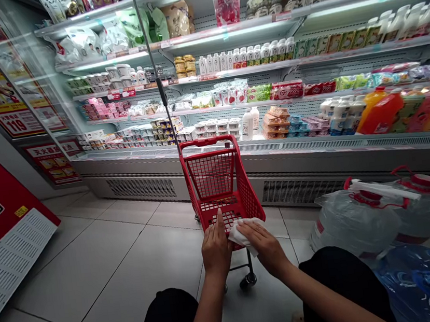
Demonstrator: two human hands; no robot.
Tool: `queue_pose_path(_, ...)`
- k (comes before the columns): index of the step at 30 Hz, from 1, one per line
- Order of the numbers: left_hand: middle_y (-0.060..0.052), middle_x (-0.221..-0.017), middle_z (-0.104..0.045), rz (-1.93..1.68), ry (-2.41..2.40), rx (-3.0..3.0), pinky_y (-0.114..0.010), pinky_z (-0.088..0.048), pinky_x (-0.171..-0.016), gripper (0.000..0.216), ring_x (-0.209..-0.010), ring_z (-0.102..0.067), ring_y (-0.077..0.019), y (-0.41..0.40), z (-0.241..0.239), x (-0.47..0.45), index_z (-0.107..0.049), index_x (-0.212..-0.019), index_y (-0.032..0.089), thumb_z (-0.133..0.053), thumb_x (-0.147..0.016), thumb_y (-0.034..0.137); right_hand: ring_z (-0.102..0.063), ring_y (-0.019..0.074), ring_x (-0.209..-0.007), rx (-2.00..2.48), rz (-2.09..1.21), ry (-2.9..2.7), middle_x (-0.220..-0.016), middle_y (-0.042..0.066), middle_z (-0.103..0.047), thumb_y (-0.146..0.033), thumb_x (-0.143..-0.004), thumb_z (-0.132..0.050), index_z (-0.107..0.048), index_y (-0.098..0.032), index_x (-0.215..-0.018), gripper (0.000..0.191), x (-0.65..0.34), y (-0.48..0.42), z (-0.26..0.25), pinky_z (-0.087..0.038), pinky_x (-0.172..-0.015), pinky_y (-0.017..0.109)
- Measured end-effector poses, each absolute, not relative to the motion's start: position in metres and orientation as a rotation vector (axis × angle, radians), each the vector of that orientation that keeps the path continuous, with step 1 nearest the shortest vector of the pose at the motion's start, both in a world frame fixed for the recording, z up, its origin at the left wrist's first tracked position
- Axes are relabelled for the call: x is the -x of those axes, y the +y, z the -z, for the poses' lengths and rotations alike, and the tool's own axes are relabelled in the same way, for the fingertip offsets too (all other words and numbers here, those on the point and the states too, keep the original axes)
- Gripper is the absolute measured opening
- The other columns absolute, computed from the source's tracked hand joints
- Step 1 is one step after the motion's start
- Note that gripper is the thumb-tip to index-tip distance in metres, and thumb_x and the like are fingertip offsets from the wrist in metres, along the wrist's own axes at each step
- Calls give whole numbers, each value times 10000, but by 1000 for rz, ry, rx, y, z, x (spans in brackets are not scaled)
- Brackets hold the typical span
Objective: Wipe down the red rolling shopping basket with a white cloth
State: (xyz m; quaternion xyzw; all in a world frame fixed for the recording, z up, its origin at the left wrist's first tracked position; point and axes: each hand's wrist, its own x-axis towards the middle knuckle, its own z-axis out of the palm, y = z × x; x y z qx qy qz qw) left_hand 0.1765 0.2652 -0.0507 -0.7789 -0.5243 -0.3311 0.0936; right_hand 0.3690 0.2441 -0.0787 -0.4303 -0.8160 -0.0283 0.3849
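A small red plastic shopping cart point(216, 174) stands in front of me, its near end toward my knees. My left hand point(215, 249) is at the left of the cart's near rim, closed on it with the index finger pointing up along the basket. In my right hand point(263, 244) is a white wipe point(240, 235), pressed under the fingers against the near right corner of the rim. A thin dark pole rises from the cart's far left corner. My hands hide part of the near rim.
A refrigerated display case point(142, 177) full of dairy goods and drinks runs behind the cart. Large water bottles point(351, 222) stand on the floor at the right. A red and white freezer point(8, 233) is at the left. Tiled floor point(107, 278) lies between.
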Motion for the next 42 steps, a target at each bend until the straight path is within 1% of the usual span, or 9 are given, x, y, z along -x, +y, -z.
queue_pose_path(3,-87,-1290,-712,1028,-1533,2338,-443,-444,-1147,805,-1184,-665,-250,268,53,-173,-148,-1660,252,-556,-971,165,-549,253,-1391,1064,-148,-1986,-1469,62,-622,-61,-974,-390,-500,-281,-1524,602,-349,247,72,-409,-1200,532)
queue_pose_path(7,-92,-1352,-690,1189,-1540,2398,-471,-469,-1129,698,-1209,-662,-283,272,47,-164,-370,-1580,271,-665,-949,319,-667,300,-1210,1124,-545,-1784,-1321,81,-716,-318,-1044,-435,-640,-275,-1388,402,-350,251,50,-528,-1036,472)
queue_pose_path(10,-57,-1298,-712,1394,-1584,2422,-423,-540,-1029,350,-1174,-679,-254,271,34,-162,-609,-1339,294,-607,-991,339,-708,315,-1052,1175,-800,-1645,-1179,86,-767,-562,-1046,-409,-709,-242,-1280,497,-357,253,31,-558,-903,426)
queue_pose_path(14,-41,-1160,-727,1680,-1544,2394,-342,-569,-908,140,-1095,-697,-211,267,9,-167,-684,-1059,266,-568,-1014,331,-683,321,-1056,1142,-973,-1501,-1142,96,-761,-726,-984,-417,-724,-203,-1235,656,-359,253,15,-523,-934,431)
queue_pose_path(17,-35,-1079,-729,1758,-1464,2380,-338,-560,-879,128,-1034,-697,-200,265,-5,-169,-677,-1020,259,-561,-1017,314,-665,320,-1078,1121,-1044,-1456,-1127,96,-756,-762,-945,-461,-736,-203,-1213,678,-359,253,11,-499,-967,435)
queue_pose_path(23,34,-980,-762,1579,-1241,2549,-479,-302,-1203,124,-908,-709,-158,264,-22,-168,-625,-1021,266,-505,-1042,246,-671,299,-958,1146,-1301,-1195,-997,78,-765,-828,-842,-564,-741,-208,-1201,738,-361,249,13,-525,-874,419)
queue_pose_path(30,29,-972,-760,1350,-1395,2722,-442,-330,-1058,151,-842,-660,-168,261,-37,-171,-599,-1024,253,-451,-1042,278,-692,280,-1035,849,-1616,-914,-1093,93,-762,-729,-890,-617,-709,-216,-1218,615,-352,231,9,-547,-929,408)
queue_pose_path(36,1,-1049,-765,1262,-1498,2854,-438,-328,-1022,136,-950,-644,-217,255,-43,-173,-669,-1039,269,-572,-968,333,-691,301,-1079,896,-1653,-1162,-1115,90,-763,-657,-837,-734,-711,-214,-1199,572,-358,220,11,-529,-991,459)
queue_pose_path(42,11,-1215,-731,1219,-1469,2962,-516,-196,-1192,197,-1191,-622,-236,252,-51,-169,-680,-1113,315,-632,-926,280,-678,296,-1019,947,-1544,-1468,-1114,90,-747,-690,-858,-683,-717,-215,-1157,562,-369,218,10,-550,-912,441)
